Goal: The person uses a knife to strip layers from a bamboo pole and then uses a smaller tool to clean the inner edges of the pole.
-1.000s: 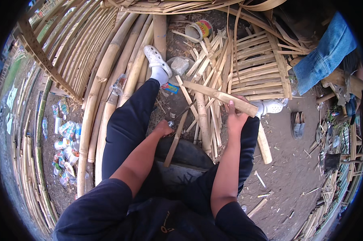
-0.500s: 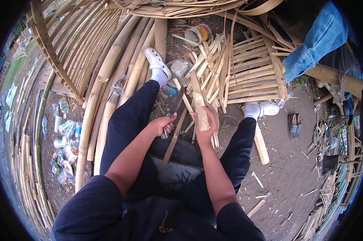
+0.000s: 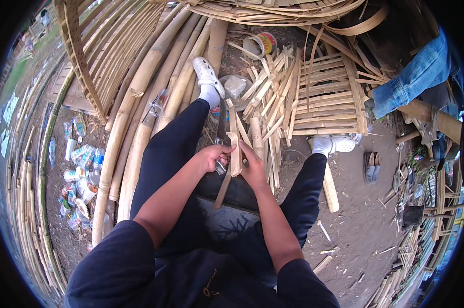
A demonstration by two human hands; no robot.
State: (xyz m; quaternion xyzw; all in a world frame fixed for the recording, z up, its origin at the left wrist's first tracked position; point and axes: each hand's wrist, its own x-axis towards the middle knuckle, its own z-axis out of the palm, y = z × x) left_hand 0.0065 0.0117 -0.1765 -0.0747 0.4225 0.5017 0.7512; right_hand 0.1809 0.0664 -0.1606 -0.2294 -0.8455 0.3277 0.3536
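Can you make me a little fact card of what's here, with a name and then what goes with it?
Left hand: holds a knife, blade pointing away from the body
Right hand: holds a flat bamboo piece
Feet: white clogs, white socks
Ahead: a heap of split bamboo strips beside a slatted bamboo panel
Left ground: plastic litter
Right ground: a pair of dark shoes

Head cam, left fisheye of a side-by-side pair: looks steeply down from above the wearer's dark navy short-sleeved cloth shirt (image 3: 191,280), nearest, along the bottom edge. Bare left hand (image 3: 214,157) and bare right hand (image 3: 253,169) mid-frame, farther off. Thin tan round bamboo poles (image 3: 25,205) bow along the left rim; corners black.
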